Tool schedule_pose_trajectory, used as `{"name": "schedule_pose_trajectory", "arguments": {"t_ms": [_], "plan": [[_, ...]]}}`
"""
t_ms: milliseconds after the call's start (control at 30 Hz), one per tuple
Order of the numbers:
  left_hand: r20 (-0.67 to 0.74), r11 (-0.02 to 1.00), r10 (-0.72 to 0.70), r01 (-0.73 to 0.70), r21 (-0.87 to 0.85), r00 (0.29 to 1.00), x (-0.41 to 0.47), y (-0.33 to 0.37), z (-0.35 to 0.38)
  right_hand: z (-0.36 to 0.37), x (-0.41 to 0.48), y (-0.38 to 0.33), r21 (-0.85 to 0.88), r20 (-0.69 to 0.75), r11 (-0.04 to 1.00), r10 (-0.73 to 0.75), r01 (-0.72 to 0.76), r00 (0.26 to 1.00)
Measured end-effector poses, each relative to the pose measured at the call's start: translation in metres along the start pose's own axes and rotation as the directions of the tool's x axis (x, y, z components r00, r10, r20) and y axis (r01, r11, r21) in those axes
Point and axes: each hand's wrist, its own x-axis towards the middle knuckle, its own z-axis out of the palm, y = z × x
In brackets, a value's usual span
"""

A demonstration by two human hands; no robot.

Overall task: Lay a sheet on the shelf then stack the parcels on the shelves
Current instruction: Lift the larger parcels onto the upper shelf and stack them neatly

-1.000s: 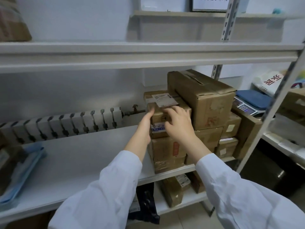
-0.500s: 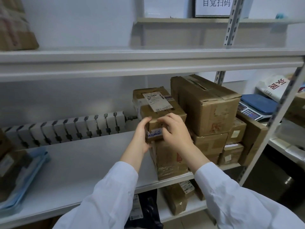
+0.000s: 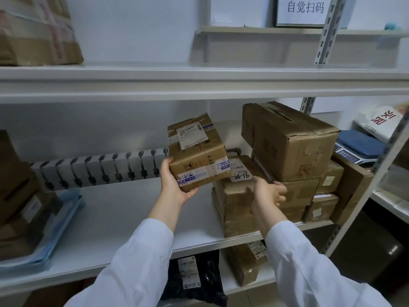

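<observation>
My left hand (image 3: 174, 185) holds a small cardboard parcel (image 3: 197, 151) with a white label by its lower left corner, tilted, in the air above the white middle shelf (image 3: 124, 220). My right hand (image 3: 269, 192) has its fingers curled at the top front edge of the brown parcel (image 3: 236, 202) below, which bears a "91-92" sticker; whether it grips is unclear. A big carton (image 3: 287, 138) tops the stack of parcels to the right. Blue sheets (image 3: 64, 227) lie at the shelf's left end under boxes.
A radiator (image 3: 99, 167) runs behind the shelf. The upper shelf (image 3: 199, 85) carries a taped box (image 3: 37, 34) at the left. Below are a black bag (image 3: 194, 278) and a brown parcel (image 3: 245, 264). A scale (image 3: 358, 147) stands right, past the slanted shelf post (image 3: 363, 191).
The small labelled parcel has come off the stack, up and to the left, now held by my left hand alone. My right hand dropped to the parcel beneath.
</observation>
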Motion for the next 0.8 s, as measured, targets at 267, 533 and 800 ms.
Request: {"name": "schedule_pose_trajectory", "arguments": {"t_ms": [267,533,800], "plan": [[0.04,0.997,-0.069,0.068,0.034,0.997,-0.008,-0.006,-0.007,0.017,0.031,0.044,0.221,0.332,0.898,0.297,-0.38,0.895],[0.047,0.994,-0.106,0.105,0.011,0.993,-0.015,-0.017,-0.005,-0.003,0.014,0.041,0.12,0.538,0.865,0.355,-0.486,0.765],[0.011,0.988,-0.081,0.082,-0.128,0.997,-0.028,-0.023,-0.013,0.001,0.003,0.03,0.305,0.399,0.847,0.301,-0.435,0.866]]}}
